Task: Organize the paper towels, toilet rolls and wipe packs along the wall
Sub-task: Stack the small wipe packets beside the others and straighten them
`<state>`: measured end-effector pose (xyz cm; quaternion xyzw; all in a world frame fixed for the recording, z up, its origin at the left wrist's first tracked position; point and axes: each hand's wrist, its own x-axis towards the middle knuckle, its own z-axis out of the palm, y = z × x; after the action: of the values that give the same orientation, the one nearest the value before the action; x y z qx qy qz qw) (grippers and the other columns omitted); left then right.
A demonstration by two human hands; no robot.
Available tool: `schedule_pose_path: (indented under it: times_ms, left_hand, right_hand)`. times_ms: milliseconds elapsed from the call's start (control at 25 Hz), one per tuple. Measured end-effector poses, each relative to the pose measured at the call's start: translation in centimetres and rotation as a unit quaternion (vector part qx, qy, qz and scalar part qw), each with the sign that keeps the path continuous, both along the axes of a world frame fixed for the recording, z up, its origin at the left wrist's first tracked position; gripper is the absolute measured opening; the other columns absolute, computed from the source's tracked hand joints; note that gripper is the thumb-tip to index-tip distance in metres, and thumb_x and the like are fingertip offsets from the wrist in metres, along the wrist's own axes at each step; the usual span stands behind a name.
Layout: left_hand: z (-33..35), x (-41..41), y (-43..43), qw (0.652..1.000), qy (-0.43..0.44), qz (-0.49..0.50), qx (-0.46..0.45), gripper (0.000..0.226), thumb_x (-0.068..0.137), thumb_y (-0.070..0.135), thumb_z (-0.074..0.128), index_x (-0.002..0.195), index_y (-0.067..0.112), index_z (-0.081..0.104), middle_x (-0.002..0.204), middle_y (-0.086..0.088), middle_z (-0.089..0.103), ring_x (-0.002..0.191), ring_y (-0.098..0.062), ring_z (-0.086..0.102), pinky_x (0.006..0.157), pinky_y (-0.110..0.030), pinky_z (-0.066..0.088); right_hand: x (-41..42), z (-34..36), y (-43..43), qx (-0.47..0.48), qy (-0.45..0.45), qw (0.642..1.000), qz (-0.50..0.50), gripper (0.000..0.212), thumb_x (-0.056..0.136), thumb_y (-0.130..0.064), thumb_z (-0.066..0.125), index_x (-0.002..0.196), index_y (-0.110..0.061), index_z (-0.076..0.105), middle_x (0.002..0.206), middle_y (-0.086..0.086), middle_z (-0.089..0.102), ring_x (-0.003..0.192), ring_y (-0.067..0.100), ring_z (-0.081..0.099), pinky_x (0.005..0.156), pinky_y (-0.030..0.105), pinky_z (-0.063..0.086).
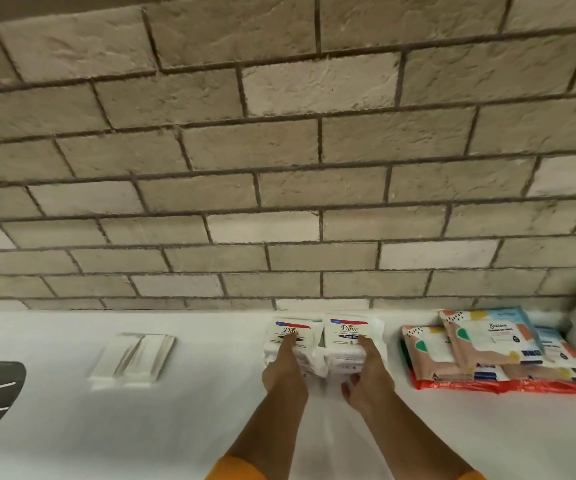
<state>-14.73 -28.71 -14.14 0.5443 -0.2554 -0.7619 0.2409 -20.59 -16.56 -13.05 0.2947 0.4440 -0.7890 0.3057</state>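
Under the left hand [285, 372], a white Dove wipe pack [309, 346] is lying on the white counter [141, 427], its far edge close to the brick wall [279, 168]. The hand is resting on top with fingers stretched out flat, not curling round it. Just beside it, a second Dove pack [343, 344] is sitting under the right hand [369, 375], whose fingers are lying straight along the pack's top while the thumb is spreading out at the near edge. Both packs are touching side by side. Right of the right hand, a pile of colourful wipe packs [480, 344] is overlapping loosely near the wall. Well left of the left hand, a flat pale packet [134, 356] is lying on the counter. Orange sleeves [234, 469] are showing at the wrists.
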Motion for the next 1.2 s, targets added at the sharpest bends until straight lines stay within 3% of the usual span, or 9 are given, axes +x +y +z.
schedule_pose_path:
  times_ms: [200, 480, 560, 840, 960, 1080, 1200]
  left_hand:
    - [0.1, 2.9, -4.9, 1.000, -0.020, 0.008, -0.013, 0.042, 0.063, 0.040, 0.092, 0.087, 0.018, 0.065, 0.078, 0.000, 0.071, 0.070, -0.021, 0.069, 0.051, -0.025, 0.045]
    - [-0.1, 6.2, -10.6, 1.000, -0.013, 0.011, -0.021, 0.042, 0.065, 0.038, 0.092, 0.089, 0.018, 0.064, 0.083, -0.004, 0.072, 0.075, -0.024, 0.071, 0.057, -0.028, 0.053]
    - [-0.2, 6.9, -11.8, 1.000, -0.010, 0.017, -0.012, 0.045, 0.065, 0.038, 0.092, 0.093, 0.017, 0.064, 0.087, -0.006, 0.072, 0.077, -0.027, 0.072, 0.056, -0.030, 0.057]
    - [-0.5, 8.2, -14.5, 0.999, 0.019, 0.027, -0.017, 0.061, 0.063, 0.032, 0.096, 0.112, 0.014, 0.065, 0.096, -0.009, 0.073, 0.081, -0.031, 0.073, 0.057, -0.040, 0.062]
    - [-0.3, 8.4, -14.2, 0.999, 0.028, 0.015, -0.024, 0.071, 0.060, 0.035, 0.098, 0.117, 0.013, 0.063, 0.100, -0.010, 0.073, 0.083, -0.032, 0.073, 0.071, -0.053, 0.064]
    - [0.1, 8.5, -13.7, 0.998, 0.038, 0.034, -0.026, 0.084, 0.055, 0.042, 0.100, 0.122, 0.014, 0.057, 0.106, -0.009, 0.070, 0.088, -0.033, 0.072, 0.076, -0.060, 0.062]
    - [0.4, 8.9, -12.3, 0.997, 0.037, 0.059, -0.024, 0.092, 0.067, 0.056, 0.089, 0.139, 0.021, 0.046, 0.124, -0.006, 0.062, 0.109, -0.033, 0.065, 0.093, -0.054, 0.058]
  right_hand:
    - [2.9, 0.0, -4.5, 0.027, -0.006, 0.999, 0.044, 0.052, 0.074, -0.037, 0.088, 0.115, -0.013, 0.068, 0.110, 0.009, 0.077, 0.096, 0.027, 0.070, 0.080, 0.041, 0.049]
    - [5.6, 0.5, -10.2, 0.046, -0.007, 0.997, 0.062, 0.043, 0.077, -0.035, 0.087, 0.110, -0.011, 0.070, 0.108, 0.010, 0.077, 0.094, 0.026, 0.071, 0.077, 0.036, 0.051]
    - [6.4, 0.3, -11.4, 0.043, -0.002, 0.997, 0.071, 0.043, 0.077, -0.034, 0.087, 0.109, -0.011, 0.070, 0.107, 0.009, 0.077, 0.098, 0.027, 0.072, 0.090, 0.039, 0.053]
    - [8.3, 0.5, -14.1, 0.046, 0.036, 0.995, 0.079, 0.039, 0.080, -0.029, 0.086, 0.110, -0.010, 0.071, 0.106, 0.012, 0.078, 0.095, 0.030, 0.077, 0.101, 0.042, 0.057]
    - [8.7, 0.6, -13.7, 0.023, 0.052, 0.995, 0.078, 0.043, 0.083, -0.037, 0.084, 0.115, -0.011, 0.073, 0.108, 0.012, 0.079, 0.100, 0.030, 0.076, 0.102, 0.040, 0.055]
    - [9.0, 0.7, -12.2, -0.070, 0.062, 0.991, 0.099, 0.058, 0.090, -0.063, 0.062, 0.118, -0.015, 0.076, 0.109, 0.009, 0.079, 0.091, 0.028, 0.075, 0.085, 0.037, 0.056]
    - [9.5, 0.3, -9.4, -0.052, 0.032, 0.992, 0.113, 0.075, 0.082, -0.078, 0.058, 0.112, -0.012, 0.076, 0.086, 0.012, 0.063, 0.064, 0.022, 0.051, 0.070, 0.035, 0.046]
